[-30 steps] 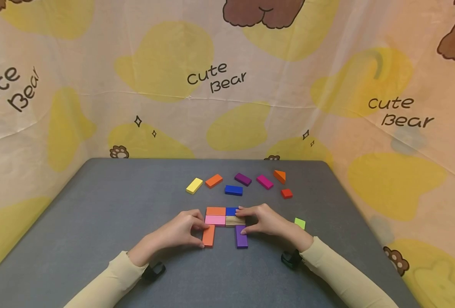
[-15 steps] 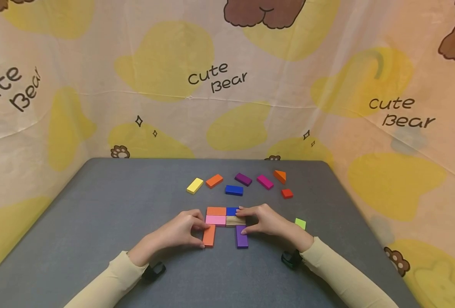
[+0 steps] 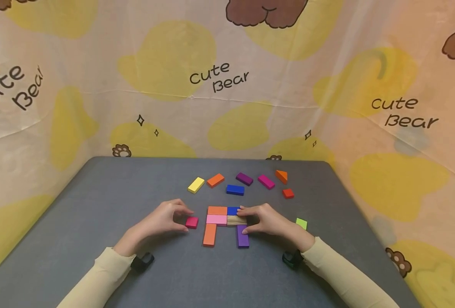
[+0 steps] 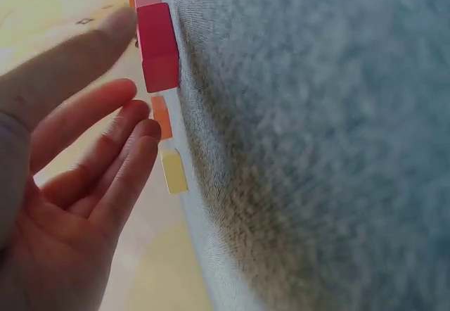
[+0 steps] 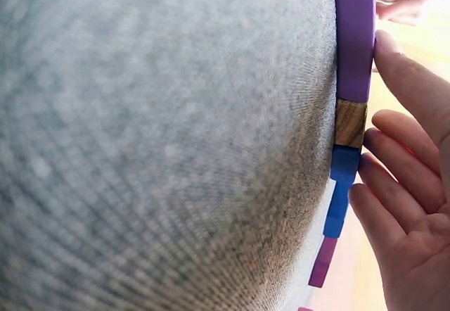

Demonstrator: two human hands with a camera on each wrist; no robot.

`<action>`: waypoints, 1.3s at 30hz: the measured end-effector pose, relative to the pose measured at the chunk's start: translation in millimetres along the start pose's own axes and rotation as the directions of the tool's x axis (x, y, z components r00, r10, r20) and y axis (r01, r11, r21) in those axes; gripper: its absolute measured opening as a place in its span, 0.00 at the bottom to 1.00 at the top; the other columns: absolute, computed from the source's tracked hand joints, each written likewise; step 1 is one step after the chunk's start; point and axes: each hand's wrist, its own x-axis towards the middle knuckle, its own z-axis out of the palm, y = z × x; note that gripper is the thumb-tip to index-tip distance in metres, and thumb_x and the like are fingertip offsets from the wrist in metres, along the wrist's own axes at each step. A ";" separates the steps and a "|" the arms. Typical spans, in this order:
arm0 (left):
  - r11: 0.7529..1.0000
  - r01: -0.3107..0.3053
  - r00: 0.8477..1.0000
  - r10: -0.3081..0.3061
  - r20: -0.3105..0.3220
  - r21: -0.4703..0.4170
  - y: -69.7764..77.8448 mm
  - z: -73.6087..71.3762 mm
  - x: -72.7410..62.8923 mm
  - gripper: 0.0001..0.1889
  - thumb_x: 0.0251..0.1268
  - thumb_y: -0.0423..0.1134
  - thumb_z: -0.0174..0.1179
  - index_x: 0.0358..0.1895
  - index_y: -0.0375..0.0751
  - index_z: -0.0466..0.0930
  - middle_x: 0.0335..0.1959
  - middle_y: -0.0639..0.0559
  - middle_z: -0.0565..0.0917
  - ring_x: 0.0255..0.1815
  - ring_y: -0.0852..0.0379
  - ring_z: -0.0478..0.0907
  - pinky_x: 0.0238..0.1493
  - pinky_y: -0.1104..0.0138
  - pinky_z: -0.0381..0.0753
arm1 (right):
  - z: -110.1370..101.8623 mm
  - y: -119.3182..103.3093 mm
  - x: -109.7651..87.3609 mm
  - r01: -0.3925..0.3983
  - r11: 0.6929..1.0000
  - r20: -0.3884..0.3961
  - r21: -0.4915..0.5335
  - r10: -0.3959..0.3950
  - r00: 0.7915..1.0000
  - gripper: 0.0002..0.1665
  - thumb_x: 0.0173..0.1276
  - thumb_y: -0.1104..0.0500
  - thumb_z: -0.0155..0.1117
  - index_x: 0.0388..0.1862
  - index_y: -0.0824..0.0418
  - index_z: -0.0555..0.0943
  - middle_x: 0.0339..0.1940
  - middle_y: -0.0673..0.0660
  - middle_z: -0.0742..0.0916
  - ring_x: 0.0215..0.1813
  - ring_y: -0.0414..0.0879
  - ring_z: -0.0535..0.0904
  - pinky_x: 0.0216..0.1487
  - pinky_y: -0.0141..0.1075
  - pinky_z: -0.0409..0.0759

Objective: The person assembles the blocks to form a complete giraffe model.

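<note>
In the head view, a small crimson block [image 3: 191, 222] lies flat left of the block figure. My left hand [image 3: 166, 220] is beside it, thumb and fingers apart around its left side; in the left wrist view the fingers [image 4: 116, 160] look relaxed, holding nothing. The figure has an orange block [image 3: 217, 210] and blue block [image 3: 233, 211] on top, a pink block [image 3: 216, 220] and wood-grain block [image 3: 236, 220] below, then an orange leg block [image 3: 209, 235] and purple block [image 3: 243, 236]. My right hand [image 3: 267, 220] rests with its fingertips at the blue block and thumb at the purple one.
Behind the figure lie loose blocks: yellow [image 3: 196, 185], orange [image 3: 215, 180], dark purple [image 3: 244, 179], blue [image 3: 235, 190], magenta [image 3: 266, 182], an orange triangle [image 3: 282, 176] and a red one [image 3: 288, 193]. A lime-green block [image 3: 301, 223] sits beyond my right wrist, on the grey table [image 3: 135, 188].
My left hand has left the orange leg block and moved left and slightly away from me, to the crimson block, which now shows. My right hand stays in place.
</note>
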 end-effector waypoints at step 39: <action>0.996 -0.041 0.998 0.044 0.040 -0.080 31.2 11.5 -6.1 0.13 0.49 0.38 0.72 0.40 0.48 0.83 0.35 0.60 0.83 0.37 0.63 0.80 0.40 0.70 0.82 | -0.5 0.8 0.3 0.007 1.000 0.002 -0.008 -0.007 1.000 0.34 0.56 0.45 0.71 0.61 0.54 0.77 0.63 0.49 0.79 0.67 0.41 0.71 0.64 0.42 0.71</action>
